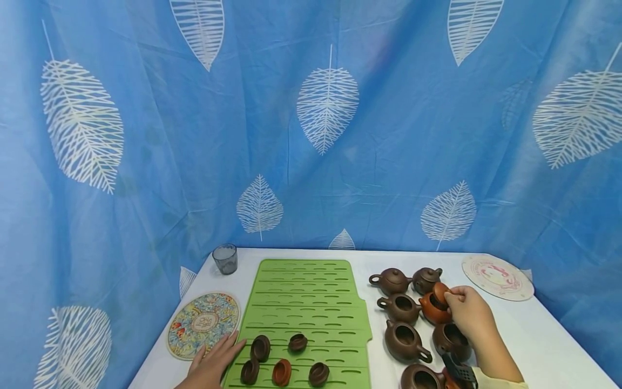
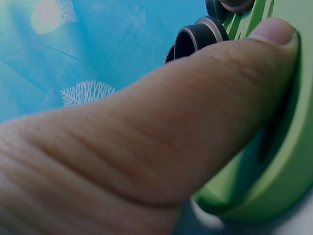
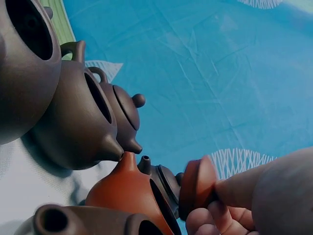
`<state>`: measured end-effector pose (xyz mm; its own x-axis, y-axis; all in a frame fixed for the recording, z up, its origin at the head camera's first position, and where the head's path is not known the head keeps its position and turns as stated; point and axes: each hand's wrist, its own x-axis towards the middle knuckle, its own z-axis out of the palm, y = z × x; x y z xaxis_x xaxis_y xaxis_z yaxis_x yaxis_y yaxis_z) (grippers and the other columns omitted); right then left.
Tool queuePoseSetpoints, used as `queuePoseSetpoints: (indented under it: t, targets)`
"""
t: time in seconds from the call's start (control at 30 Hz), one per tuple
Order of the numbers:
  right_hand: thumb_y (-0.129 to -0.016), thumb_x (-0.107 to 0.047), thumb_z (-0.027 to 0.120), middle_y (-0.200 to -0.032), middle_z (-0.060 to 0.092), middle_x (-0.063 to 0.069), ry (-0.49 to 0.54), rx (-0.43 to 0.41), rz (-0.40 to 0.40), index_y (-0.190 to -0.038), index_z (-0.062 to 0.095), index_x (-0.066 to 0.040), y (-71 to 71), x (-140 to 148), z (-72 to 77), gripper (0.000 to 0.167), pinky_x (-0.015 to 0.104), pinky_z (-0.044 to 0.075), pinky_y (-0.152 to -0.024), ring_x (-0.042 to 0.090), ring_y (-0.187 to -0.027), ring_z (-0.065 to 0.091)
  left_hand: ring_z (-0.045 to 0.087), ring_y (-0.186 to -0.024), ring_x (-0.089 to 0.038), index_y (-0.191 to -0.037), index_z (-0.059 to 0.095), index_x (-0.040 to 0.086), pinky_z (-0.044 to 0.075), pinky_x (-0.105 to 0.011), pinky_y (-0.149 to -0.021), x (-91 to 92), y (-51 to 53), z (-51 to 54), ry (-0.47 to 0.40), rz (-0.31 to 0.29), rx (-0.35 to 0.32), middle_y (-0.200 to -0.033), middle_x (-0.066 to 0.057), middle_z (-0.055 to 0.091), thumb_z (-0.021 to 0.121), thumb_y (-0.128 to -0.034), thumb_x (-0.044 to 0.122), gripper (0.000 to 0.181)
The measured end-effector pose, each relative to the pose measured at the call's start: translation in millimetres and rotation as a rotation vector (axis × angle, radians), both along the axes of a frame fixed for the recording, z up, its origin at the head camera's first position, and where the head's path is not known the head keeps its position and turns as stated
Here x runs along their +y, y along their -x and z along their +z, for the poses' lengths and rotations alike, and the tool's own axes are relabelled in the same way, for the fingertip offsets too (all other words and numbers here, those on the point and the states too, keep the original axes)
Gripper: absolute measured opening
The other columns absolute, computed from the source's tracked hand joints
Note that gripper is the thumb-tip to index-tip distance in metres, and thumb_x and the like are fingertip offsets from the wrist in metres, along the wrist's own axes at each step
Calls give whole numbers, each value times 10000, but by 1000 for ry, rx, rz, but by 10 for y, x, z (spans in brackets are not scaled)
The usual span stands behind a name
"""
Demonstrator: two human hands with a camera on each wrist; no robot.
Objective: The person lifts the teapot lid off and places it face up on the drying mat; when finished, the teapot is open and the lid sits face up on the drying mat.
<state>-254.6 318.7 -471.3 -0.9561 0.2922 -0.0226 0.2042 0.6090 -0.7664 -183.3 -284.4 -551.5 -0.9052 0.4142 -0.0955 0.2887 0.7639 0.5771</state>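
Between thumb and fingers, my right hand pinches an orange-brown teapot lid, tilted up just above the mouth of an orange-brown teapot. In the right wrist view the lid is apart from the open teapot. My left hand rests with spread fingers at the left edge of a green mat; its thumb touches the mat's rim in the left wrist view. Several lids lie on the mat, among them an orange-brown one and a dark brown one.
Dark lidded teapots stand at the back, with open ones in front, close together. A round patterned plate lies left, a pale round plate at the back right. A glass stands at the back left corner.
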Motion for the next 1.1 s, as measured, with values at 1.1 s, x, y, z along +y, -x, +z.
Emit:
queuePoseSetpoints:
  t: [1.1]
  targets:
    - [-1034, -168, 607, -1111, 703, 188, 104, 10, 77, -1299, 600, 72, -41, -24, 5, 358, 219, 670, -685, 214, -934, 682, 209, -1473, -637, -1598, 380, 1, 72, -964, -1160, -14, 1, -15, -21, -14, -30, -1655, -350, 254, 879, -783, 565, 1109]
